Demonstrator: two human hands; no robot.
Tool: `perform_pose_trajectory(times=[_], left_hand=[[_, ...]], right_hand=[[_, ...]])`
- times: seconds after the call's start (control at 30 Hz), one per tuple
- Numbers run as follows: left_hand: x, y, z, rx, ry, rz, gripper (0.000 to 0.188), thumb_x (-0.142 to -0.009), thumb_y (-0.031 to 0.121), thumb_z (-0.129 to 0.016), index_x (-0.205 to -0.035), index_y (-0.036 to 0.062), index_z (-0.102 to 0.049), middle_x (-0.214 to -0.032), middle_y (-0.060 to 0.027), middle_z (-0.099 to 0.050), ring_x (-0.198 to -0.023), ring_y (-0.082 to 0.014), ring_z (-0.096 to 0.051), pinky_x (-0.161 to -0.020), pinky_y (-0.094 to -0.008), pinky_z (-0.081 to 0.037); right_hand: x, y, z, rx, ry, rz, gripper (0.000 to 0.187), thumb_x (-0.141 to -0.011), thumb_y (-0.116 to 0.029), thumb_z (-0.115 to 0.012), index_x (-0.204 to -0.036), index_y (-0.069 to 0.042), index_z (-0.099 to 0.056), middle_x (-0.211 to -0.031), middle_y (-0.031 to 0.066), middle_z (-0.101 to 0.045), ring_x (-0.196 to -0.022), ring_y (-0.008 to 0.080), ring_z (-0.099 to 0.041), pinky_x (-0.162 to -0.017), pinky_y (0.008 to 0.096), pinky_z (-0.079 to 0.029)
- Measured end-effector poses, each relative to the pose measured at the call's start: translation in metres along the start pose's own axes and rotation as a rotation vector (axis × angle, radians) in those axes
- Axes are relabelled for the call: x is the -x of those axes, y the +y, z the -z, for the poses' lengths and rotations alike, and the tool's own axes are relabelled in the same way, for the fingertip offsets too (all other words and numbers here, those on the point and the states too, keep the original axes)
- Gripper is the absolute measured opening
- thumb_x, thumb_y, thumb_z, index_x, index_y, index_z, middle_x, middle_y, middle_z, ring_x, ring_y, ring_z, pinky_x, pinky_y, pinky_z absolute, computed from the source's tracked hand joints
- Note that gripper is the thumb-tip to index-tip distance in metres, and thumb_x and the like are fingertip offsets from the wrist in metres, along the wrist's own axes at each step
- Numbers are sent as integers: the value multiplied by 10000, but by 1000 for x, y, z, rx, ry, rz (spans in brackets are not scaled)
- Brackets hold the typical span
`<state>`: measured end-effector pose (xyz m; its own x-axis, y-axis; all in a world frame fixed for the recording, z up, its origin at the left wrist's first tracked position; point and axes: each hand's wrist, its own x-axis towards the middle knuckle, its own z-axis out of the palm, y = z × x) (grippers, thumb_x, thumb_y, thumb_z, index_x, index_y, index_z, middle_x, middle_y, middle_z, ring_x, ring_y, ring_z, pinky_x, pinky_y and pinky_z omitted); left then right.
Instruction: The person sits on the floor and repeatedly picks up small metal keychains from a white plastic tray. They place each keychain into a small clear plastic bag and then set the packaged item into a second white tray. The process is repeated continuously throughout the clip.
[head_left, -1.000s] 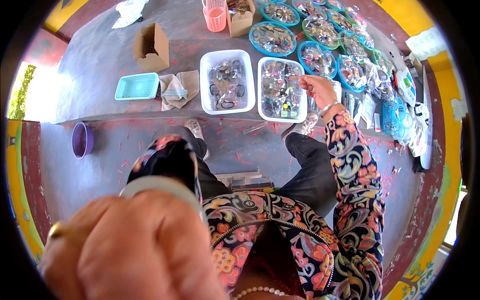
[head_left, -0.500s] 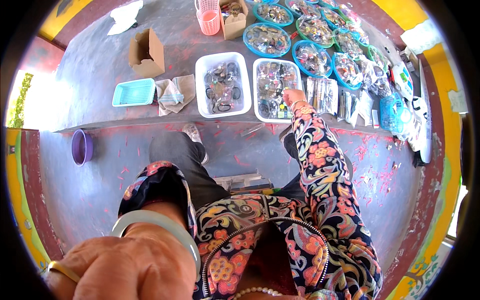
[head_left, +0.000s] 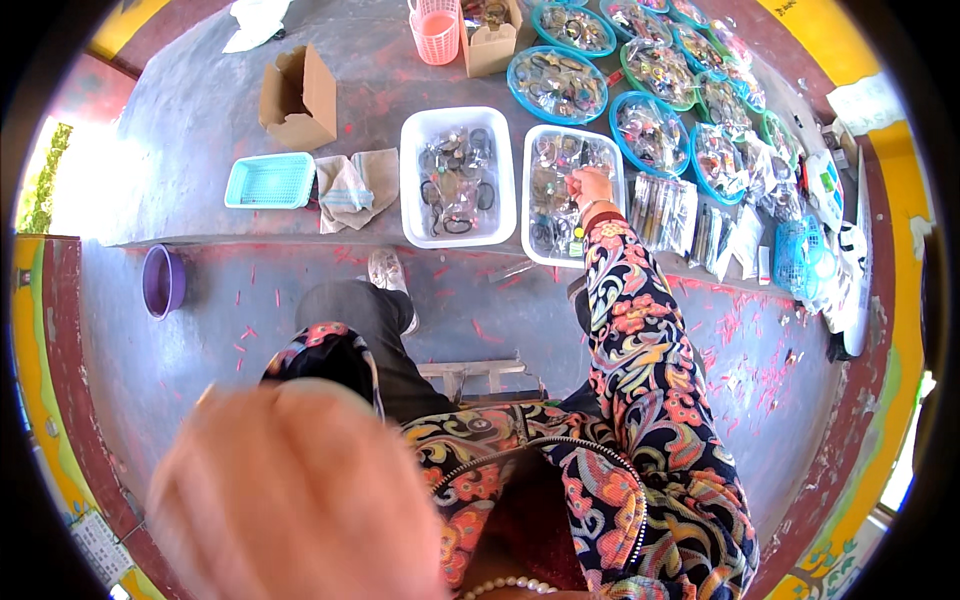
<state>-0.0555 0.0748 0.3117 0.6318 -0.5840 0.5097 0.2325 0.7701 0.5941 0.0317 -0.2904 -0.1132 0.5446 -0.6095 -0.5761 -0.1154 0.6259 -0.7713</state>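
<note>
Grey platform (head_left: 200, 110); right hand (head_left: 590, 186) in white tray (head_left: 571, 195); left hand (head_left: 290, 500) blurred.

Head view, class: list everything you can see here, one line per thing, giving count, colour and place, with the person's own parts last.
white trays: two, white, ledge centre, holding small packets
round baskets: several, blue and green rims, upper right
cardboard box: one, brown, open, upper left
mesh basket: one, turquoise, left of cloth
cloth: one, beige, beside trays
pink basket: one, top centre
bucket: one, purple, floor left
right hand: in right tray
left hand: blurred, near camera
</note>
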Motion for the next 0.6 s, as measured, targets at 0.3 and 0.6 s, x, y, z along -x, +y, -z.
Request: perform_pose_trajectory(times=[0.3,0.6], left_hand=[[6,-111,123,-96,239,305,156,-845,30,-439,-955,-29,-533,-1040,-158,-532,-930,-205,-541,-835,-295,-409],[20,-155,178,-212,440,548,152,-856,75,-454,-941,-7,-549,-952,-119,-585,-868,-178,-565,-775,-281,-439]], right_hand=[[-32,-3,17,291,-114,92,212,-707,-110,-626,-545,-67,-497,-466,54,-471,-375,157,-451,-338,268,-332],[-26,-7,-3,475,78,-18,190,-705,-188,-659,-626,-81,-522,-531,-12,-479,-390,89,-420,-348,229,-328]])
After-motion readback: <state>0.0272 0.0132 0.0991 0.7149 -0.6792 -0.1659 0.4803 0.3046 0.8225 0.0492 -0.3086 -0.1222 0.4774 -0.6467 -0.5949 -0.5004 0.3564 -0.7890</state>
